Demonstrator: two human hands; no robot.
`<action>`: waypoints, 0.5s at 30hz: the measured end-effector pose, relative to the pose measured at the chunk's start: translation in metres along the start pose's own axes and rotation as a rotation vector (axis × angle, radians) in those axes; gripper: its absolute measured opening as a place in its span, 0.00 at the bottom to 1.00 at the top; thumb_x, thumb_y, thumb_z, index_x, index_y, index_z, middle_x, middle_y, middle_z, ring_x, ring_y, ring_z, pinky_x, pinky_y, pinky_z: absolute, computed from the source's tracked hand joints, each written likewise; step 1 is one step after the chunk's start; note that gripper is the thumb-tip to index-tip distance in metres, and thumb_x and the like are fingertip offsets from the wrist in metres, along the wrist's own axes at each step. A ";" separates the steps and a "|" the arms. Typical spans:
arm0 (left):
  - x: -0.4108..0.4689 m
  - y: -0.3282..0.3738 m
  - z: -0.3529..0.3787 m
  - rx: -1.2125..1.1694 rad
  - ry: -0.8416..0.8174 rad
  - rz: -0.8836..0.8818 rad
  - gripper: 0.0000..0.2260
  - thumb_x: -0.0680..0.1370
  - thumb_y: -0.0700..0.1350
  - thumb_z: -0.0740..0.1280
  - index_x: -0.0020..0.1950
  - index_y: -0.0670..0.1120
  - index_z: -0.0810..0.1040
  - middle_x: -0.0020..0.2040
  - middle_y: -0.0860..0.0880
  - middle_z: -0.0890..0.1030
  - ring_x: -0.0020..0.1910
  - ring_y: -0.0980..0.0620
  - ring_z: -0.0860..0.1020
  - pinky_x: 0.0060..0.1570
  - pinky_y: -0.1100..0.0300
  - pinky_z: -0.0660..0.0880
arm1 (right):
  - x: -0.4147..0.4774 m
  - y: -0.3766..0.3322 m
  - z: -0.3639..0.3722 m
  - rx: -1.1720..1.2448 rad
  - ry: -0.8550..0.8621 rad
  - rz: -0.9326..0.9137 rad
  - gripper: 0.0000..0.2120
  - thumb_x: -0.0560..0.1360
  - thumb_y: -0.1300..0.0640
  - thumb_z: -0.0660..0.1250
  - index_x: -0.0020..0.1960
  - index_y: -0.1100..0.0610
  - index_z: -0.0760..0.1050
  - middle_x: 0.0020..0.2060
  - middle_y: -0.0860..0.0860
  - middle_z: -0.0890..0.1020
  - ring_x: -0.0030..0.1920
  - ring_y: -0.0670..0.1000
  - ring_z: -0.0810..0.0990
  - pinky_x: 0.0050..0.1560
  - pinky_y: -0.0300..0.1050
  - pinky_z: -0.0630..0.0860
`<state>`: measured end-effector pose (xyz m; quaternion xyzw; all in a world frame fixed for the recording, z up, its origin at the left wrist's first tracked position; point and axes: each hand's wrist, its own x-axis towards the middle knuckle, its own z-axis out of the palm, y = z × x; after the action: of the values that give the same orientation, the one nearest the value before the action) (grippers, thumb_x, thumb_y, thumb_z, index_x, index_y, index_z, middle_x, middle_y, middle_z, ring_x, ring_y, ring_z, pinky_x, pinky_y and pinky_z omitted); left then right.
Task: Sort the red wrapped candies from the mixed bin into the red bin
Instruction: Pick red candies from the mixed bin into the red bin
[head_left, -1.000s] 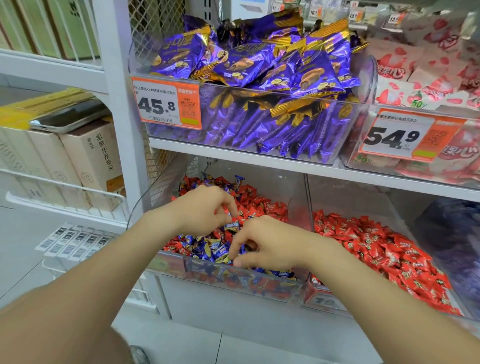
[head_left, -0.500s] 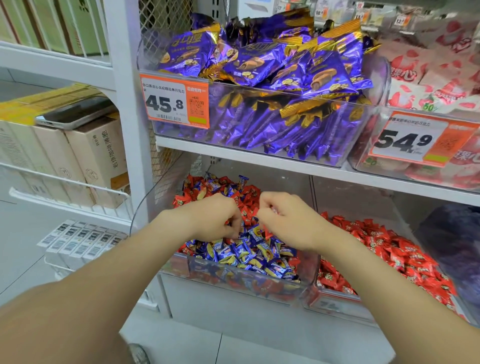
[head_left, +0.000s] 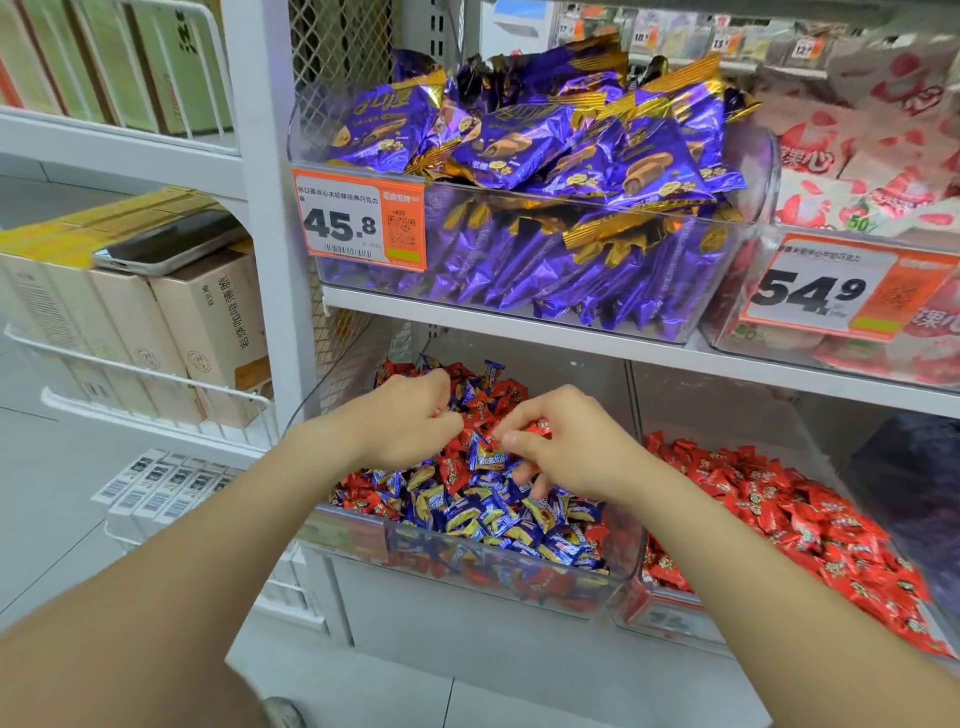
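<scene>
Just then, the picking step was being done. Both hands were dipped into the mixed bin (head_left: 498, 569), where blue candies (head_left: 483, 514) were piled together with red ones. A red candy (head_left: 538, 427) was pinched between the thumb and a finger of the right hand (head_left: 566, 449), near the middle of the bin. The left hand (head_left: 410, 423) was curled over the pile toward the bin's left side. Whether anything was held in it could not be told. The red bin (head_left: 670, 616) was set just beside the mixed bin, on its right, and was already heaped with red candies (head_left: 779, 499).

Next, it was judged, the pinched candy would need to be lifted over the wall between the bins and dropped in, with no blue one carried along.

Half a second before, both hands had been balled into fists and held nearly touching. Now they were set a little apart, and the right fingers were loosened and spread.
</scene>
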<state>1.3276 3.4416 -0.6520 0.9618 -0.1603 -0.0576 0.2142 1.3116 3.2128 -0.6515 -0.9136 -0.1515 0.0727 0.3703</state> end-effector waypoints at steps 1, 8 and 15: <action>-0.001 -0.002 -0.002 -0.001 0.022 -0.016 0.06 0.82 0.49 0.60 0.48 0.48 0.71 0.41 0.47 0.79 0.39 0.45 0.76 0.38 0.51 0.70 | 0.004 0.000 0.004 -0.084 0.009 -0.044 0.08 0.84 0.56 0.68 0.54 0.51 0.86 0.45 0.51 0.88 0.38 0.51 0.87 0.42 0.45 0.83; 0.000 -0.013 0.000 0.035 0.156 -0.088 0.21 0.81 0.52 0.62 0.33 0.41 0.72 0.28 0.46 0.75 0.29 0.46 0.72 0.33 0.53 0.70 | 0.019 -0.011 0.044 -0.384 -0.104 -0.148 0.20 0.75 0.37 0.75 0.63 0.45 0.83 0.35 0.39 0.75 0.47 0.49 0.77 0.48 0.49 0.77; 0.013 -0.026 0.006 0.177 0.145 -0.014 0.10 0.86 0.49 0.59 0.61 0.54 0.80 0.48 0.50 0.84 0.48 0.44 0.83 0.50 0.46 0.81 | 0.028 -0.012 0.030 -0.223 -0.108 -0.057 0.09 0.77 0.49 0.77 0.40 0.51 0.85 0.36 0.45 0.85 0.37 0.40 0.81 0.42 0.32 0.71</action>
<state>1.3464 3.4565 -0.6693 0.9797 -0.1418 0.0251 0.1392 1.3284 3.2498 -0.6651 -0.9392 -0.2041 0.0940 0.2598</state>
